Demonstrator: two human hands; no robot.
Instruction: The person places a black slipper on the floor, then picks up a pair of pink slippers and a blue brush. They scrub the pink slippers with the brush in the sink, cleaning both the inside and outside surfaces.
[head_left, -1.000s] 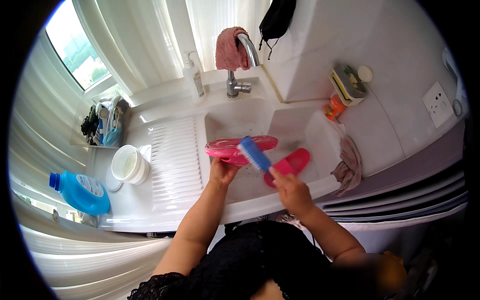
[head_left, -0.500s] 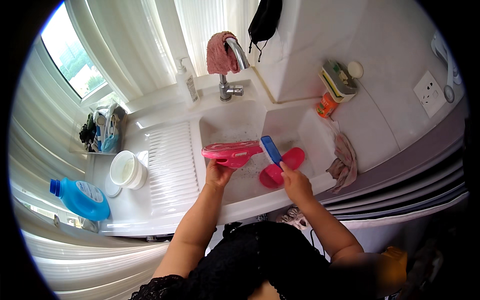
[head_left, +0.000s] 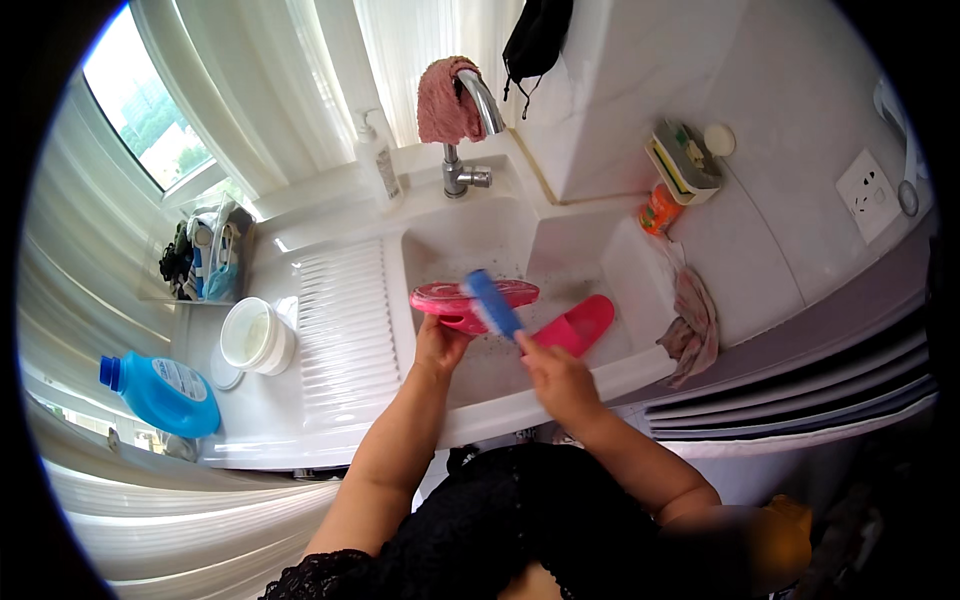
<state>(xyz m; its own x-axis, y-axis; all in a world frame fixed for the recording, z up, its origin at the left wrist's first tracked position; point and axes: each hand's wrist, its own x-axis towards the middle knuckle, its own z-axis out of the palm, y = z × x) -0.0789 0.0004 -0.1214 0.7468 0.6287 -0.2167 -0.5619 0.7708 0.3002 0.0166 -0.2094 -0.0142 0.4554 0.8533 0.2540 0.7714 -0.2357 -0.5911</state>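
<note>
Over the sink basin (head_left: pixel 480 228), my left hand (head_left: pixel 440 345) grips a pink slipper (head_left: pixel 450 299) from below, its sole turned up and streaked with whitish suds. My right hand (head_left: pixel 562 380) is closed round the handle of a blue brush (head_left: pixel 490 303), whose head is blurred by motion and overlaps the slipper's sole. Whether the bristles touch the sole is hidden by the brush. A second pink slipper (head_left: pixel 585 322) rests in the right part of the sink, just beyond my right hand.
A chrome faucet (head_left: pixel 456 178) draped with a pink cloth (head_left: pixel 446 103) stands behind the sink. Left are a ribbed drainboard (head_left: pixel 345 330), a white tub (head_left: pixel 256 338) and a blue detergent bottle (head_left: pixel 165 396). A rag (head_left: pixel 692 318) hangs over the right edge, near an orange bottle (head_left: pixel 659 212).
My right hand has moved left with the brush, from beside the slipper's toe to across its sole. The held slipper has shifted slightly right.
</note>
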